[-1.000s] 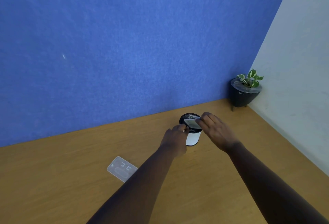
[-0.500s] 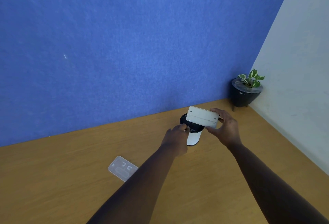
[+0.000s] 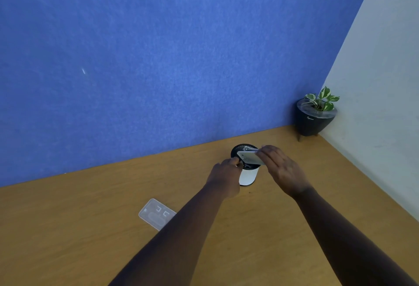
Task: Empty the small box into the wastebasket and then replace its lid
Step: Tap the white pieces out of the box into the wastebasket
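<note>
A small white wastebasket (image 3: 248,176) with a black rim stands on the wooden table near the blue wall. My right hand (image 3: 281,170) holds the small translucent box (image 3: 248,157) tipped over the basket's mouth. My left hand (image 3: 224,175) grips the basket's left rim. The box's clear lid (image 3: 156,213) lies flat on the table to the left, partly behind my left forearm. The basket's inside is mostly hidden by the box.
A dark pot with a green and white plant (image 3: 315,115) stands in the far right corner. The blue wall runs along the table's back edge and a pale wall (image 3: 385,81) closes the right side.
Half a second ago the box was raised upright with its flat face toward me. Now it is tipped back down over the basket's mouth. My left hand stays on the rim.
</note>
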`<state>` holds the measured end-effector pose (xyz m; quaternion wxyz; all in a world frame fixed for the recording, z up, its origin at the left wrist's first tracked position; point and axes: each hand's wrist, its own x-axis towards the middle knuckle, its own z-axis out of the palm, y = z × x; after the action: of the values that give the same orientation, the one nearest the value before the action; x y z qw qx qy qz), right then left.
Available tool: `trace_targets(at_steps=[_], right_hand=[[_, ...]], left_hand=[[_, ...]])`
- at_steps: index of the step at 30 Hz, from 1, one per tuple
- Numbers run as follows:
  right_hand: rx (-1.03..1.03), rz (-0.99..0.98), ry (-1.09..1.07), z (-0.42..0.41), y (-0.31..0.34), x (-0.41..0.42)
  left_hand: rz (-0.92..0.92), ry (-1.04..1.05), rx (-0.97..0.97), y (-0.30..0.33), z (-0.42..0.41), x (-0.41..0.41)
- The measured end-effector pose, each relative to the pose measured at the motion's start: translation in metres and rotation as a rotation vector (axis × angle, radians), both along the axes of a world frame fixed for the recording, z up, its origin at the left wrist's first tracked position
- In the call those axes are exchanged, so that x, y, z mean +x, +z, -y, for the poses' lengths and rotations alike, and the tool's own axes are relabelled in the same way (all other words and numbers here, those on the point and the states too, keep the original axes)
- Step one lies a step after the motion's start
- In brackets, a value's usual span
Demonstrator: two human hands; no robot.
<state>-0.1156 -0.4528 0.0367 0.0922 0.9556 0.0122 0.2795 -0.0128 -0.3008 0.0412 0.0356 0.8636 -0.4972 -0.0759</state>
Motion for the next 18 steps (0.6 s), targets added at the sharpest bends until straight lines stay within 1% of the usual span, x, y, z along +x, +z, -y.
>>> trace_targets(at_steps=[5,9,11,13,16,18], right_hand=[[0.018,0.041,-0.031,-0.0003,-0.0031,0.0022],[-0.010,0.047,-0.022,0.0000,-0.0030,0.0025],[0.020,0.064,-0.028,-0.0010,-0.0023,0.0033],[0.133,0.110,-0.060,-0.0027,-0.0018,0.0047],[0.392,0.146,-0.147,-0.0038,0.0004,0.0064],[0.525,0.154,-0.187,-0.0027,0.0024,0.0070]], left_hand=[[0.002,0.003,-0.001,-0.0009,-0.0009,-0.0001],[-0.001,0.004,-0.007,-0.0006,-0.0003,-0.0001],[-0.001,0.003,0.001,-0.0004,-0.0002,-0.0004],[-0.005,-0.002,0.007,-0.0010,-0.0002,-0.0008],[-0.024,0.003,0.009,-0.0006,-0.0005,-0.0019],[-0.028,0.006,0.004,-0.0002,-0.0004,-0.0025]])
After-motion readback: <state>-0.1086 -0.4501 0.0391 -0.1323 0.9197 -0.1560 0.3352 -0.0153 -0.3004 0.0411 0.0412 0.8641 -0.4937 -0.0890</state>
